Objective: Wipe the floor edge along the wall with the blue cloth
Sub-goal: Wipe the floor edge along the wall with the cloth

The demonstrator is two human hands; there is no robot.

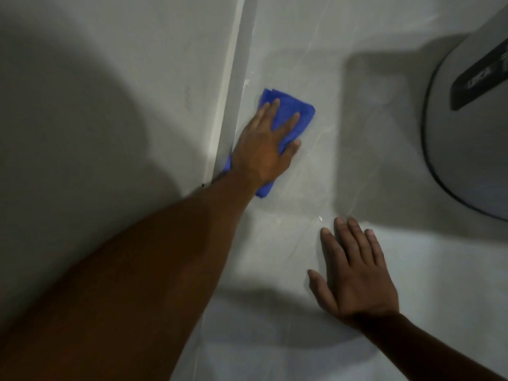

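A folded blue cloth (297, 111) lies on the pale tiled floor (288, 237), right against the white skirting strip (233, 86) at the foot of the wall (110, 78). My left hand (264, 149) presses flat on the cloth with fingers spread, covering its middle; blue shows past the fingertips and under the wrist. My right hand (354, 273) rests palm down on the floor nearer to me, fingers apart, holding nothing.
A grey rounded appliance (467, 127) with a black label strip stands on the floor at the right, casting a shadow toward the cloth. My own shadow darkens the wall at left and the floor near the bottom.
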